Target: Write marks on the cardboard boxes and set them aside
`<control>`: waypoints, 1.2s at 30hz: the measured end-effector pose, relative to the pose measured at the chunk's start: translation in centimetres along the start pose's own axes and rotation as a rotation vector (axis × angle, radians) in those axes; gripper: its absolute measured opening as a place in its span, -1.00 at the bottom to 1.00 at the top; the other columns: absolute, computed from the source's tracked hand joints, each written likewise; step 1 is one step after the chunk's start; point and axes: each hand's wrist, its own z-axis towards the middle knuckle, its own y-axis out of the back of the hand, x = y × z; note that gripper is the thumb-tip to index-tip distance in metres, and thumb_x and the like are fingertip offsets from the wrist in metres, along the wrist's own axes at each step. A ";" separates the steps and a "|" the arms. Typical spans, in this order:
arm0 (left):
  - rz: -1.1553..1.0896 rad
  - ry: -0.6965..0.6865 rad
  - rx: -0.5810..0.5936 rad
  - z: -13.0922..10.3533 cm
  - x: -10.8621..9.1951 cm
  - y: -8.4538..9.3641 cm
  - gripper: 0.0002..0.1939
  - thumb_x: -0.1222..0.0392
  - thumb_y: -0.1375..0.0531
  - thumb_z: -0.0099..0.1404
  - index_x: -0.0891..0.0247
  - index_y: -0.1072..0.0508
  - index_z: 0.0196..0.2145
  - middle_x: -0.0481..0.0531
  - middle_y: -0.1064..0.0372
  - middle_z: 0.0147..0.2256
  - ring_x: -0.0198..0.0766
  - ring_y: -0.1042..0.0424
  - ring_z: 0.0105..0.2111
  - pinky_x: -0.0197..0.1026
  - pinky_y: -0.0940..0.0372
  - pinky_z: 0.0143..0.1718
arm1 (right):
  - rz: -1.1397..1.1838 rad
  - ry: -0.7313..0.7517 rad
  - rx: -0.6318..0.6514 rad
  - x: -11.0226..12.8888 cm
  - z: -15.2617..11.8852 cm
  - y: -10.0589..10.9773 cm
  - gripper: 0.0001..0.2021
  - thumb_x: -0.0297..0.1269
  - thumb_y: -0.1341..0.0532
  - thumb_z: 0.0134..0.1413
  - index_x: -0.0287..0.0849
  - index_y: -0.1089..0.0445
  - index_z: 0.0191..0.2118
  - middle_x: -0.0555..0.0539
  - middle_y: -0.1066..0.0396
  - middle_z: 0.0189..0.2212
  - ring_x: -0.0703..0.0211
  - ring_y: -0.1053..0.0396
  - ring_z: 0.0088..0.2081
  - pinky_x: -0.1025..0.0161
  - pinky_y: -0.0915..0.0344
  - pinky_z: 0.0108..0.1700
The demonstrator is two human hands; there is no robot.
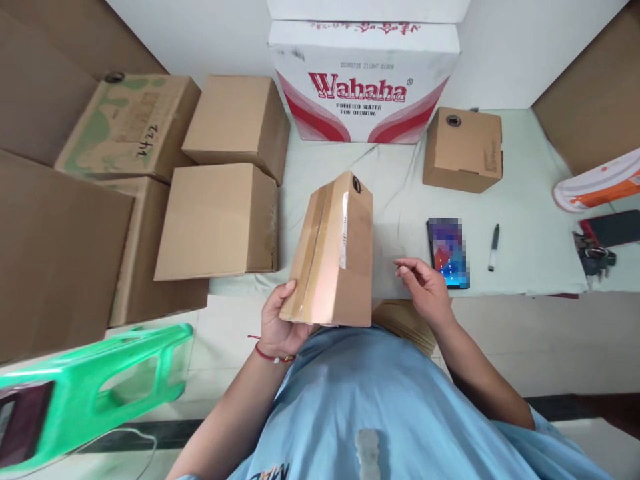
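Observation:
My left hand (284,320) grips the near lower end of a taped cardboard box (357,247), thumb on the box's left edge and fingers underneath. The box is tilted in front of my body, with a strip of clear tape along its seam, a white label on the edge and a round black mark at its far end. To the right of the box, apart from it, my right hand (425,287) is pinched closed. Something small and dark shows at its fingertips, too small to name. A phone (449,253) with a lit screen lies just beyond that hand.
Several cardboard boxes (205,220) are stacked on the left. A white Wahaha water carton (365,87) stands at the back, a smaller box (463,150) to its right. A marker pen (494,247), keys (595,257) and another phone (617,228) lie rightward. A green stool (75,407) is lower left.

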 end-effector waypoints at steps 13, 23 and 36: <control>-0.215 0.338 0.275 1.3 0.0 1.9 -0.12 -0.13 -0.16 0.53 0.15 0.07 0.62 0.40 -0.47 0.28 -0.02 -0.63 -0.05 -0.07 -0.62 -0.05 | -0.472 0.432 0.000 -2.7 0.4 -0.6 -0.77 -0.32 -0.15 0.45 -0.12 -0.58 -0.04 -0.11 -0.63 -0.25 0.09 -0.60 -0.22 0.18 -0.49 -0.17; -0.301 0.327 0.140 0.0 -0.3 -2.4 -0.17 -0.15 -0.02 0.54 0.28 0.04 0.59 0.36 -0.51 0.00 -0.19 -0.57 -0.29 -0.27 -0.63 -0.26 | -0.581 0.540 -0.074 -3.8 0.6 -1.2 -0.77 -0.36 -0.15 0.43 -0.13 -0.59 -0.05 -0.10 -0.64 -0.26 0.08 -0.60 -0.25 0.19 -0.44 -0.22; -0.110 -0.070 -0.018 -1.0 -3.3 -13.5 -0.49 -0.11 0.06 0.65 0.12 -0.48 0.28 0.11 -0.66 -0.08 -0.05 -0.69 -0.16 -0.03 -0.67 -0.19 | -0.492 0.561 -0.036 -2.3 0.2 0.7 -0.79 -0.34 -0.18 0.46 -0.12 -0.60 -0.07 -0.06 -0.63 -0.30 0.16 -0.59 -0.30 0.25 -0.48 -0.23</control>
